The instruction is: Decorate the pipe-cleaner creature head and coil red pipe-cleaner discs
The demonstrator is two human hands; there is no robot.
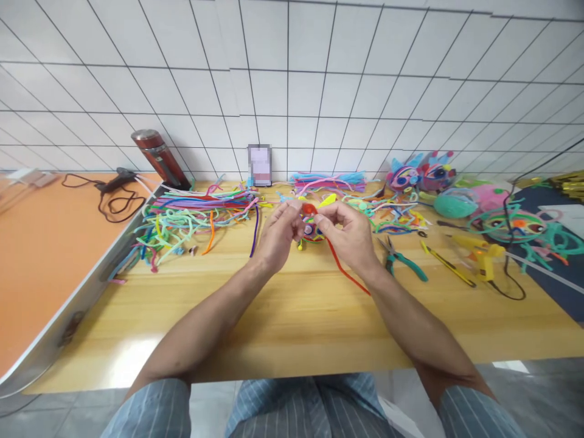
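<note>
Your striped shirt (314, 404) sits nearest, and over the table (283, 328) your left hand (280, 234) and right hand (350, 234), fingertips nearly together, pinch a red pipe cleaner (309, 208), one end seemingly coiled, the tail uncoiled.

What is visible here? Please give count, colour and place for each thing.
Pipe cleaner: one, red, centre
Craft piece: one, multicoloured, centre
Other pipe cleaners: many, mixed colours, back
Flask: one, reddish brown, back left
Phone: one, light screen, back centre
Toys: at least three, multicoloured, right
Pliers: one, teal handles, right
Cutter: one, yellow, right
Glue gun: one, yellow, right
Corded device: one, black, left
Table: one, wooden, middle
Surface: one, orange, left
Wall: one, white tiles, behind
Sleeves: two, blue grey, bottom
Left hand: one, bare, centre
Right hand: one, bare, centre
</note>
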